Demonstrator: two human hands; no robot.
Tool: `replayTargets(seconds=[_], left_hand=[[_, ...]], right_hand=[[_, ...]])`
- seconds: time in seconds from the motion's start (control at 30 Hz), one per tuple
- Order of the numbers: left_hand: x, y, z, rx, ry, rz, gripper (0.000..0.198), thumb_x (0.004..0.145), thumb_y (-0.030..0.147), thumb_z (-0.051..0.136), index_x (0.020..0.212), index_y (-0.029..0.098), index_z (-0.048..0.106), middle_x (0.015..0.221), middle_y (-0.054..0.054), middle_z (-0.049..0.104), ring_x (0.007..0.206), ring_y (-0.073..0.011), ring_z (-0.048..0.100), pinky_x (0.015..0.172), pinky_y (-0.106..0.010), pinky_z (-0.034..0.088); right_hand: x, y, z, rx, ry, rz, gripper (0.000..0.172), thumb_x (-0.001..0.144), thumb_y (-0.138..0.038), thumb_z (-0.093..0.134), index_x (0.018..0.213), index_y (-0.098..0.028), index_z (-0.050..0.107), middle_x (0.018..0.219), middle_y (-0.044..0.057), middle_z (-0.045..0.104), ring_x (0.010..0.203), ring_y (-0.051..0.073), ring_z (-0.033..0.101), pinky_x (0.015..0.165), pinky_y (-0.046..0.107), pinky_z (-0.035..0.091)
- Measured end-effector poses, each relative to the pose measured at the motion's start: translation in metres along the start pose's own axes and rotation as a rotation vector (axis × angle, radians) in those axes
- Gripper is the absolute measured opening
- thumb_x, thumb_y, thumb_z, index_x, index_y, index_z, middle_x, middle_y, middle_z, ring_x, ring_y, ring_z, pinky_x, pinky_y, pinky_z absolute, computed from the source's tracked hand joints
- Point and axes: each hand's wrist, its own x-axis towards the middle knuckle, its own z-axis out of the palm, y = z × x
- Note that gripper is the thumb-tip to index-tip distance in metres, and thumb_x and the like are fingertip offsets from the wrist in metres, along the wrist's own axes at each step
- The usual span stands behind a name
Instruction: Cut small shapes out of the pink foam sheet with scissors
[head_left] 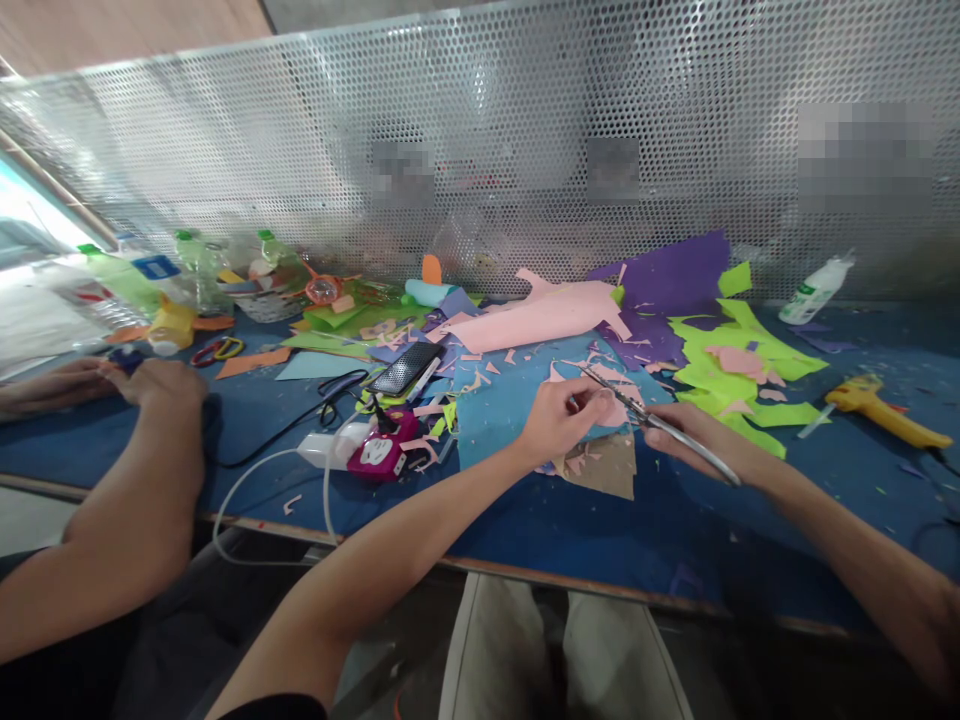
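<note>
My left hand (562, 412) is closed, with thumb and fingers pinching a small piece of pink paper (615, 408). In my closed right hand (694, 440) is a pair of metal scissors (634, 405). Their blades point up and left, lying at the pink piece close to my left fingertips. Beneath both hands lie a blue sheet (487, 425) and a brown piece of card (615, 470), strewn with pink scraps. Just beyond, a large rolled pink paper shape (540, 315) rests on the table.
To the right are lime green paper (750, 395), purple paper (675, 285), a yellow glue gun (885, 408) and a white bottle (817, 290). Left of my arm sit a magenta power strip (382, 447), a cable and a phone (406, 368). Another person's hands (154, 380) work at far left.
</note>
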Motion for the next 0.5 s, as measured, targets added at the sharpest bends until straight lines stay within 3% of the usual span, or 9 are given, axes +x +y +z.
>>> replayTargets(seconds=[0.17, 0.33, 0.5], left_hand=[[0.001, -0.0019, 0.0006, -0.003, 0.023, -0.01, 0.038, 0.096, 0.047, 0.057, 0.08, 0.015, 0.071, 0.067, -0.003, 0.066, 0.058, -0.0111, 0.051, 0.055, -0.024, 0.038], [0.0023, -0.0004, 0.0002, -0.023, 0.047, -0.021, 0.042, 0.097, 0.049, 0.055, 0.075, 0.015, 0.069, 0.067, -0.002, 0.064, 0.06, -0.0111, 0.051, 0.055, -0.024, 0.038], [0.0012, 0.0003, 0.0016, -0.041, 0.047, -0.01, 0.04, 0.096, 0.048, 0.057, 0.077, 0.016, 0.069, 0.067, -0.002, 0.065, 0.058, -0.011, 0.052, 0.055, -0.025, 0.039]], right_hand=[[0.0016, 0.0063, -0.0043, -0.075, 0.087, 0.078, 0.057, 0.073, -0.077, 0.059, 0.055, -0.024, 0.045, 0.051, -0.007, 0.032, 0.046, 0.01, 0.032, 0.046, 0.025, 0.021], [-0.0014, 0.0077, -0.0089, 0.041, 0.059, -0.075, 0.05, 0.087, -0.072, 0.046, 0.08, -0.023, 0.058, 0.068, 0.0, 0.054, 0.057, 0.016, 0.046, 0.052, 0.028, 0.035], [-0.0021, 0.0061, -0.0051, 0.047, -0.003, -0.059, 0.051, 0.084, -0.074, 0.047, 0.081, -0.024, 0.055, 0.065, -0.003, 0.048, 0.055, 0.014, 0.042, 0.052, 0.027, 0.035]])
